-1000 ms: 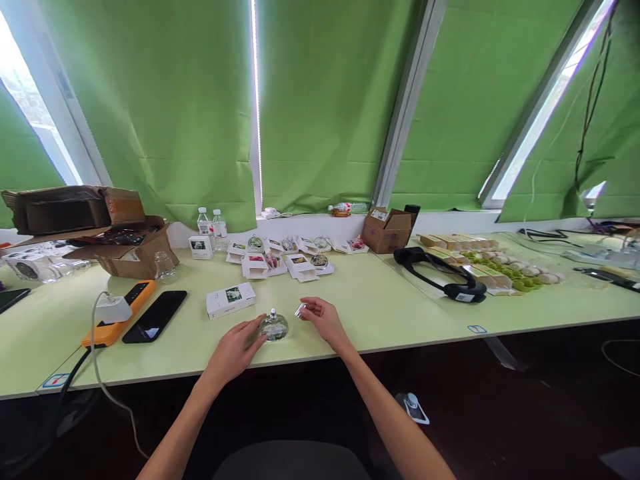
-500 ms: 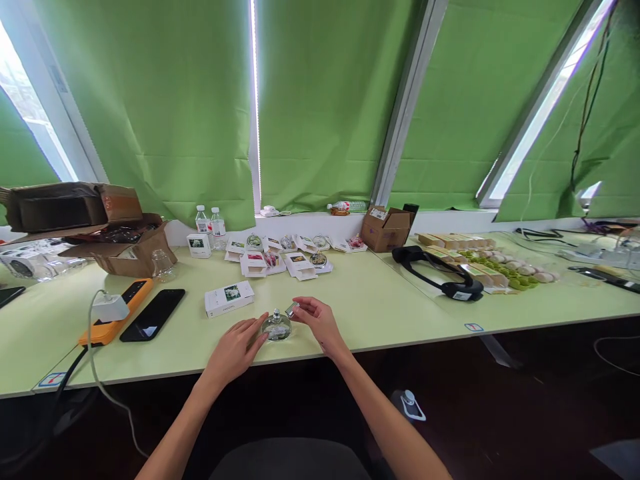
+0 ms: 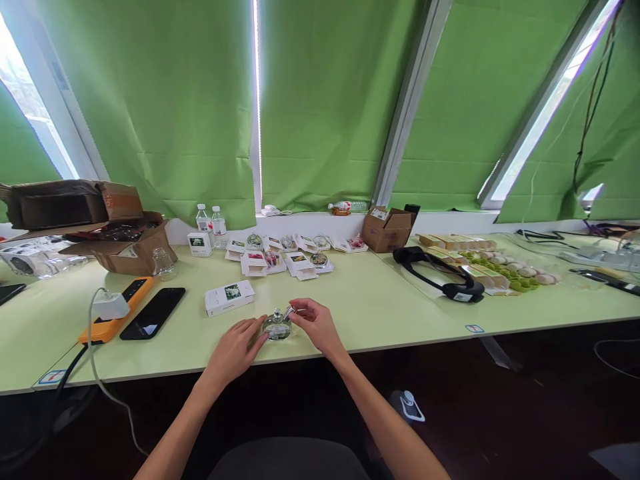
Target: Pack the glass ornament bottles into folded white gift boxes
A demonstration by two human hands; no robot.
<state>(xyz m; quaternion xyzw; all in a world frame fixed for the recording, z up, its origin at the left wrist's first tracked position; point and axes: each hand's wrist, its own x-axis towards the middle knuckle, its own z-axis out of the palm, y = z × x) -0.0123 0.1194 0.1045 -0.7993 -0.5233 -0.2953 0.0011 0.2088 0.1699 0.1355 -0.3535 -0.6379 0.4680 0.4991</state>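
A round clear glass perfume bottle (image 3: pixel 278 329) stands upright near the table's front edge, its silver spray nozzle (image 3: pixel 277 313) bare. My left hand (image 3: pixel 237 347) grips the bottle's left side between thumb and fingers. Pinched in the fingertips of my right hand (image 3: pixel 319 327) is a small shiny perfume cap (image 3: pixel 289 313). It is tilted, just right of the nozzle and off it. Behind my left hand lies a white perfume box (image 3: pixel 229 298) with a flower picture.
Farther back stand several opened white boxes with bottles (image 3: pixel 300 263). A black phone (image 3: pixel 153 313) and an orange power strip (image 3: pixel 120 310) with a cable lie left. A black headset (image 3: pixel 440 275) and egg trays (image 3: pixel 515 270) are on the right.
My right hand has turned the cap more upright and brought it slightly closer to the nozzle. My left hand has stayed at the bottle.
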